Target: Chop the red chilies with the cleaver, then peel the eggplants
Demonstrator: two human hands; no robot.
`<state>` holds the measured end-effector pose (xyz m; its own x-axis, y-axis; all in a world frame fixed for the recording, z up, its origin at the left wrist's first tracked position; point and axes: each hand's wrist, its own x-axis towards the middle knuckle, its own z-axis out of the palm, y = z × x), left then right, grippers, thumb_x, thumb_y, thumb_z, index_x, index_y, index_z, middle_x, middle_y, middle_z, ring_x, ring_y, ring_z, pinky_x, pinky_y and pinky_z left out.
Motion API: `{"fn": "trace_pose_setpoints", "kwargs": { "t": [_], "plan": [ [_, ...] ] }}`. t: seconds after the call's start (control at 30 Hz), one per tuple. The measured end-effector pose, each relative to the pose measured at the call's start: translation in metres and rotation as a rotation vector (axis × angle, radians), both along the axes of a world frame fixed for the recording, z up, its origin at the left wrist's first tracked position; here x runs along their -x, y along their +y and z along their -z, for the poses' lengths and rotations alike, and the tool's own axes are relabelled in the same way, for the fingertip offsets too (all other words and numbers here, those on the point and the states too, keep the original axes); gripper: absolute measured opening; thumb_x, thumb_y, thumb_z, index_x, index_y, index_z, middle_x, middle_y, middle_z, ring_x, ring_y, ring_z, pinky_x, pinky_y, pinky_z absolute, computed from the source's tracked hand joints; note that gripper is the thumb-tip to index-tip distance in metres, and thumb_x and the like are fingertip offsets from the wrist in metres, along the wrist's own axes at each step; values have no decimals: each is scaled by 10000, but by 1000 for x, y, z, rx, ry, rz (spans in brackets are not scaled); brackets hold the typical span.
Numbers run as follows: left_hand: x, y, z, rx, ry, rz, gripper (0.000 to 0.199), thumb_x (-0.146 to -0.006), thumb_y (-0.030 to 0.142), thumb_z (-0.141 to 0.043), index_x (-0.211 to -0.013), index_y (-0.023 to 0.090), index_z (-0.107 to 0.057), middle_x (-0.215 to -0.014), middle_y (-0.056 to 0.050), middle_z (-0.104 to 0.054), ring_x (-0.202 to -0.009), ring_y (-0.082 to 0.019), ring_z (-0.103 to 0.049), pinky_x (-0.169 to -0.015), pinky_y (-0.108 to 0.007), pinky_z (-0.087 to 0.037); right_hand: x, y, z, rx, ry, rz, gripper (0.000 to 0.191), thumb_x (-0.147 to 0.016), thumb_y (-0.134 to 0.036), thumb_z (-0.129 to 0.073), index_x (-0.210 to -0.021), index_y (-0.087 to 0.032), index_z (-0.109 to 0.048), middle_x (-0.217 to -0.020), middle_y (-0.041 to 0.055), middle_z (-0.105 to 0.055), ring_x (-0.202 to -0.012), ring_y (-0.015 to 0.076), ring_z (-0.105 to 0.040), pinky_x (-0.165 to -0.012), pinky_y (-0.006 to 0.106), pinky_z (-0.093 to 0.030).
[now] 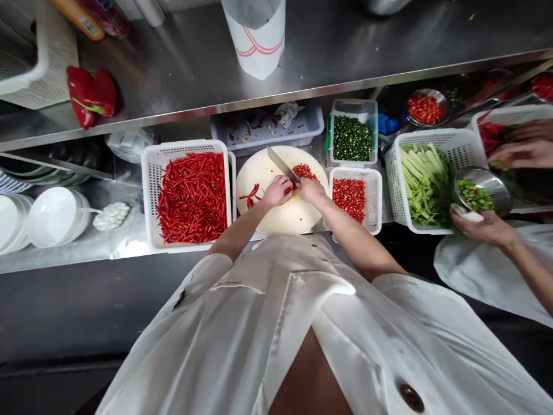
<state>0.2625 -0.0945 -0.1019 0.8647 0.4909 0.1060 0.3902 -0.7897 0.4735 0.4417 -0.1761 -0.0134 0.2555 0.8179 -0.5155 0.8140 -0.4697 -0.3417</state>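
On a round pale cutting board [268, 222], my right hand [310, 190] is closed round the handle of a broad knife [280, 163], whose blade points up and to the left. Close against the blade, my left hand [279, 191] has its fingers curled over red chilies, mostly hidden beneath them. Chopped red chili [305, 172] is heaped just beyond the knife. A few whole red chilies [250, 197] lie at the board's left. Beside the board stands a white basket of whole red chilies [147, 202]; at its right is a small white basket of chopped red chili [378, 202].
Behind the board are a grey-blue tray [317, 124] with scraps and a clear tub [375, 109] of chopped green pieces. A steel shelf [181, 86] overhangs the back. At right, a co-worker's hand [488, 226] holds a metal bowl [501, 193] near a basket of green stalks [391, 167].
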Motion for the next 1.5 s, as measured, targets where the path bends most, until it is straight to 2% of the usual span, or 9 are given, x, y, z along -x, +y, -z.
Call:
{"fn": "trace_pose_setpoints", "kwargs": {
  "t": [0.2, 0.47, 0.6, 0.93, 1.13, 1.5],
  "plan": [
    [-2, 8, 7, 0, -28, 67, 192, -988, 292, -614, -1101, 224, -754, -1223, -134, -694, -1236, -305, -609, -1147, -487, -514, 6, 10, 4, 5, -25, 3, 436, -1136, -449, -542, -1365, -137, -744, -1366, 232, -756, -1305, 352, -707, -1111, 397, -511],
    [3, 2, 4, -12, -58, 37, 197, -995, 312, -614, -1085, 214, -759, -1234, -139, -688, -1241, -326, -596, -1116, -506, -522, 8, 7, -12, 4, -74, -17, 429, -1127, -407, -518, -1381, -142, -741, -1366, 227, -761, -1300, 338, -711, -1090, 385, -528],
    [6, 1, 6, -5, -53, 45, 209, -1020, 289, -577, -1086, 216, -762, -1178, -132, -696, -1199, -308, -609, -1081, -481, -533, 14, 1, -6, 16, -70, 2, 454, -1141, -379, -466, -1400, -111, -725, -1366, 240, -756, -1299, 353, -713, -1082, 412, -536],
    [9, 3, 10, -18, -22, 99, 228, -1002, 277, -608, -1146, 201, -766, -1173, -138, -707, -1166, -310, -617, -1067, -469, -529, 26, 4, 1, 21, -95, 40, 439, -1147, -382, -492, -1369, -92, -735, -1374, 245, -754, -1306, 315, -714, -1073, 325, -518],
    [16, 2, 3, -49, -31, 114, 221, -1003, 281, -614, -1136, 193, -766, -1176, -140, -714, -1174, -307, -620, -1095, -464, -517, 31, 4, -3, 13, -93, -3, 417, -1133, -374, -523, -1333, -90, -755, -1346, 247, -764, -1288, 322, -719, -1077, 336, -516],
    [25, -5, -1, -20, -17, 71, 211, -1002, 225, -594, -1110, 204, -773, -1163, -138, -705, -1167, -311, -618, -1050, -476, -529, 35, -2, 11, -13, -57, 19, 413, -1141, -385, -517, -1296, -91, -763, -1329, 245, -768, -1281, 325, -721, -1081, 336, -517]
  ]
}}
